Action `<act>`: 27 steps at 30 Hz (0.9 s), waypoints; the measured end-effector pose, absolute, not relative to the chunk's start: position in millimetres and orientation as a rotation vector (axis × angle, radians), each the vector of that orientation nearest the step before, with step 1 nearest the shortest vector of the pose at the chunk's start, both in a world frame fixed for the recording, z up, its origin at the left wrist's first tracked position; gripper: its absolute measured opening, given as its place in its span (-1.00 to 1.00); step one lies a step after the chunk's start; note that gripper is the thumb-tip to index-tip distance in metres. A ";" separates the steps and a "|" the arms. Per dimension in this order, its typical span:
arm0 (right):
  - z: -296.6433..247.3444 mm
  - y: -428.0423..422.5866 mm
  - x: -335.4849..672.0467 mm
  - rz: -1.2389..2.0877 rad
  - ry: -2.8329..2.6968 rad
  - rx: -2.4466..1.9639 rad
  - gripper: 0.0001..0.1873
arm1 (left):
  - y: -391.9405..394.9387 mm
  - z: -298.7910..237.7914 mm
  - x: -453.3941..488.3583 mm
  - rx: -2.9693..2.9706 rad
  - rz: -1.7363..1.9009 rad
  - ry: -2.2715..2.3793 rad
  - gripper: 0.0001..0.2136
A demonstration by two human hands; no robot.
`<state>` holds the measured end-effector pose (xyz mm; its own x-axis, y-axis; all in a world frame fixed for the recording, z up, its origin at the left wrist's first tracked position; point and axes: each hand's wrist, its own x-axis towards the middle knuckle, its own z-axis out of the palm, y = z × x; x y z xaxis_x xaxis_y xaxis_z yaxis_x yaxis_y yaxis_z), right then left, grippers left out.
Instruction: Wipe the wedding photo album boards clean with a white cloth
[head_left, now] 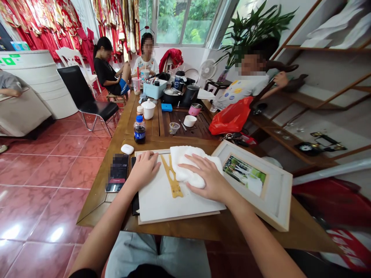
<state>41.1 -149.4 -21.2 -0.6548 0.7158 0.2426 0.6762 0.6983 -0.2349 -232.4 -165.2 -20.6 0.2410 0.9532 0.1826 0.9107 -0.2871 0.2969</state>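
Note:
A white board [165, 197] lies flat on the wooden table [185, 227] in front of me, with a yellow stand piece [173, 179] on it. My left hand [144, 166] rests on the board's upper left corner, fingers curled down against it. My right hand [206, 173] lies flat with spread fingers on a white cloth [185, 162] over the board's upper right part. A white picture frame [261, 185] with a photo in it lies just to the right of the board.
A phone [118, 172] and a small white case [127, 149] lie left of the board. Beyond stand a cola bottle [139, 130], a white lidded pot [148, 109], small bowls, a red plastic bag [232, 117] and kettles. Three people sit around the far end; a black chair [84, 96] stands at left.

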 end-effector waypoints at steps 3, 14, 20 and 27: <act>-23.2 -177.4 52.6 0.175 -2.613 -1.058 -0.38 | -165.0 -20.7 -232.1 2.355 0.499 1.792 -0.64; -19.2 -181.8 64.0 0.398 -2.398 -0.974 -0.58 | -164.2 -20.6 -233.8 2.403 0.476 1.744 -0.63; -17.7 -133.9 19.9 0.437 -2.344 -1.010 -0.58 | -165.0 -20.4 -234.0 2.420 0.477 1.751 -0.65; -12.4 -124.7 0.5 0.365 -2.603 -0.873 -0.53 | -166.8 -18.3 -233.0 2.427 0.470 1.762 -0.65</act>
